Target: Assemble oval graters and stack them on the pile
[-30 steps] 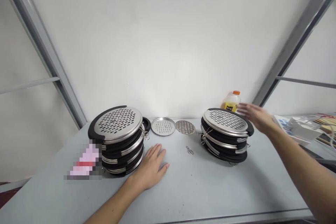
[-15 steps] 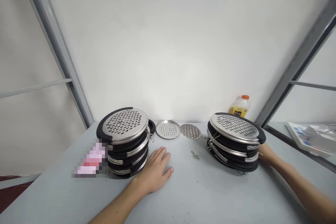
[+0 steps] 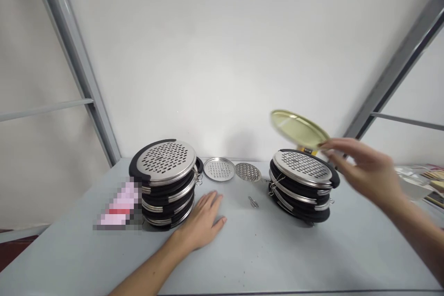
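The counter (image 3: 277, 259) bears everything inspected. The left stack (image 3: 166, 189), apparently the taller, stands close by the left forearm (image 3: 163, 259); a careless push from that arm could shift its layers. The right stack (image 3: 301, 187) sits unevenly, and a knock from above could unseat its top piece. The plate (image 3: 300, 129), the item in use, is raised over the right stack and tilted; supported at one edge only, it could swing or drop should the grip loosen. The right hand (image 3: 367, 166) has its fingers pinched on the near edge of the plate. The left hand (image 3: 203, 222) lies palm down on the counter beside the left stack, fingers slightly spread, gripping nothing.

Materials, in the same order: counter smooth and pale grey; both stacks of bright metal rims between matt black bands, their tops round and slotted; plate circular, yellow-green, glossy, with a raised rim, its substance not determinable through the blur; rimmed disc (image 3: 219, 170) of thin metal, perforated; holed disc (image 3: 248, 172) slightly smaller, rough-looking; lastly, a small looped metal clip (image 3: 253, 202)
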A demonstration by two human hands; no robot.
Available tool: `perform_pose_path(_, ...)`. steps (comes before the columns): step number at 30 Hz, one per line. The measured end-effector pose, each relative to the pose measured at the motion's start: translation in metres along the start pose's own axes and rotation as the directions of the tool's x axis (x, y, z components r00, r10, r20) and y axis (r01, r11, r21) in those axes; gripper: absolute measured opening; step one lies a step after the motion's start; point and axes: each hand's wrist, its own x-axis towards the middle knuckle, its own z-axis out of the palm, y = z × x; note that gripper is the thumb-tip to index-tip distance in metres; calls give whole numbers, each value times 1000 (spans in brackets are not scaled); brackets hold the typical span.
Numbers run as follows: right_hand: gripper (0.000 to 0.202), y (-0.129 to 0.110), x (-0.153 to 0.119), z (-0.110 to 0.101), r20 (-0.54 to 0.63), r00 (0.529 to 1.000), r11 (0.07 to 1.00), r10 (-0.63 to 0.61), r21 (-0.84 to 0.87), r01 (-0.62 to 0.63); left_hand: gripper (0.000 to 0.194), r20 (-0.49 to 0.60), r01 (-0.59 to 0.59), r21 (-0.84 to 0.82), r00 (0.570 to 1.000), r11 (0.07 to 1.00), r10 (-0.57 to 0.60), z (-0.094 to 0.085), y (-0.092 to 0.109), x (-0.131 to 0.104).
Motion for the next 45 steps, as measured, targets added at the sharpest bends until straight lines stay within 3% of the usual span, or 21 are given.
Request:
perform_pose_path(1, 17, -25, -3, 8, 50, 991, 988, -126, 99, 121, 63, -31, 15, -52, 999, 999, -17, 2, 0, 0)
perform_pose_path(3, 12, -66, -19, 30, 124, 954, 961, -274, 73, 267, 74, -137, 43, -145, 988, 988, -64, 5, 0, 1)
perform_pose_path(6, 18, -104, -52, 69, 264, 936, 972, -233, 41, 230, 87, -351, 45, -145, 932, 988, -94, 7, 2, 2)
perform_pose_path(8, 21, -117, -73, 91, 315, 927, 979, -205, 86, 187, 84, -427, -47, -42, 904, 998, 24, 5, 4, 2)
perform_pose_path(11, 22, -127, -92, 113, 411, 887, 973, -209, 177, 148, 46, -393, -287, 99, 869, 953, 302, -1, 8, 1)
perform_pose_path(13, 22, -128, -97, 120, 464, 857, 963, -224, 238, 124, 23, -363, -375, 108, 847, 921, 388, -4, 10, 1)
perform_pose_path(15, 20, -123, -98, 124, 501, 832, 942, -240, 326, 76, 18, -349, -386, 78, 853, 919, 388, -5, 10, 1)
perform_pose_path(17, 22, -113, -98, 128, 511, 838, 929, -192, 369, -12, 17, -326, -364, 49, 874, 930, 359, -4, 9, 1)
perform_pose_path(20, 29, -96, -101, 134, 515, 855, 964, -54, 251, -90, 13, -291, -339, 16, 899, 941, 329, -3, 9, 0)
perform_pose_path(24, 31, -88, -111, 136, 601, 798, 997, -41, 71, -3, 7, -151, -372, -17, 918, 928, 366, -7, 12, -2)
perform_pose_path(25, 31, -88, -114, 136, 608, 793, 999, -35, 38, 16, 9, -110, -373, -24, 923, 927, 369, -8, 12, -3)
perform_pose_path(27, 30, -88, -120, 134, 592, 806, 998, -5, -44, 38, 29, -48, -337, -23, 941, 941, 335, -11, 12, -4)
perform_pose_path(30, 27, -85, -127, 132, 525, 849, 984, 61, -176, 38, 59, 9, -202, 25, 979, 979, 202, -11, 6, -6)
perform_pose_path(33, 29, -80, -122, 134, 474, 881, 988, -4, -132, 75, 62, 69, -125, 60, 990, 990, 121, -5, -1, -7)
perform_pose_path(36, 37, -80, -102, 148, 455, 887, 997, -73, 1, 81, 64, 75, -136, 58, 989, 989, 131, 0, -4, -7)
perform_pose_path(41, 30, -77, -62, 189, 489, 858, 982, 158, -167, -86, 61, 66, -122, 46, 991, 991, 119, -1, -2, -6)
perform_pose_path(45, 23, -66, -58, 210, 482, 843, 964, 238, -226, -143, 59, 90, -100, 48, 991, 994, 95, -6, 0, -6)
